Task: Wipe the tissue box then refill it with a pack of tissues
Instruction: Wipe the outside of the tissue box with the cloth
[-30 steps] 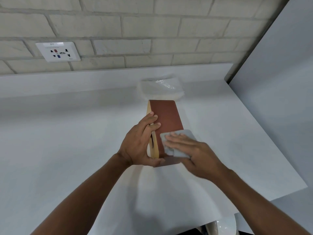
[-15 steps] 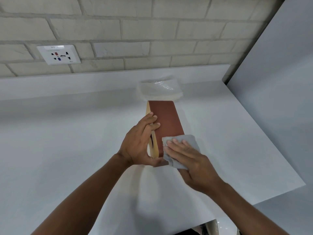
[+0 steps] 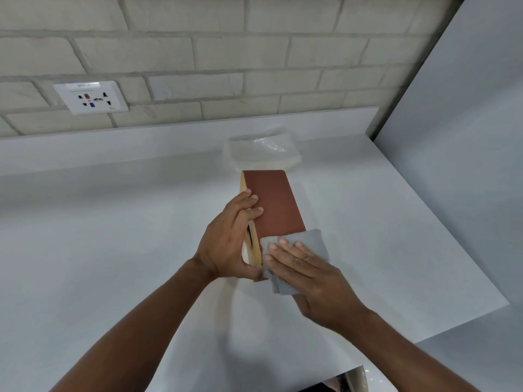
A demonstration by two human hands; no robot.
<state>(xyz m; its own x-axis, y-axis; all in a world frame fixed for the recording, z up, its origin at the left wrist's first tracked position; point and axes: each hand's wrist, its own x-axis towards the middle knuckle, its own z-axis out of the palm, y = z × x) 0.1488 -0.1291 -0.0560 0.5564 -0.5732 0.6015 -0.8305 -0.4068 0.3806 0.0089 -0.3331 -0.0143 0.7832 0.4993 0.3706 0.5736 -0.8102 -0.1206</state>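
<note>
Grey cloth [image 3: 314, 241] nearer along brown box [image 3: 276, 205]

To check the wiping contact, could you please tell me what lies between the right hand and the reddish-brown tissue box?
A folded grey cloth, pressed by the right hand onto the reddish-brown tissue box, as the head view shows.

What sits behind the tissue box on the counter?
A clear-wrapped pack of tissues lies on the counter behind the tissue box, toward the wall. The box's far end covers the pack's near edge, so whether they touch cannot be seen.
</note>
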